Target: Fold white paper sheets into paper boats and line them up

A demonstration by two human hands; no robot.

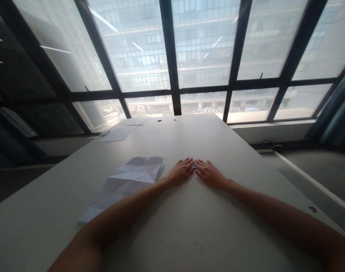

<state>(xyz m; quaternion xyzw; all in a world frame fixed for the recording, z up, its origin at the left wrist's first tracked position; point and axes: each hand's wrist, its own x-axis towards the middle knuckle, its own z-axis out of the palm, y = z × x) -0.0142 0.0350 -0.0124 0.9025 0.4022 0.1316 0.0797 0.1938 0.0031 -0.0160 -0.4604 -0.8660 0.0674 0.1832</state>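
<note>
There are two hands (182, 171) (210, 175), one small paper (194, 165), one table (195, 223).

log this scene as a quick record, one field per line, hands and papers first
left hand: palm down, fingers toward the right hand
right hand: palm down, fingers toward the left
between hands: small white piece, mostly covered
creased paper: on the table, left of the hands, partly behind the left forearm
flat sheets: far left table edge
background: windows
</note>
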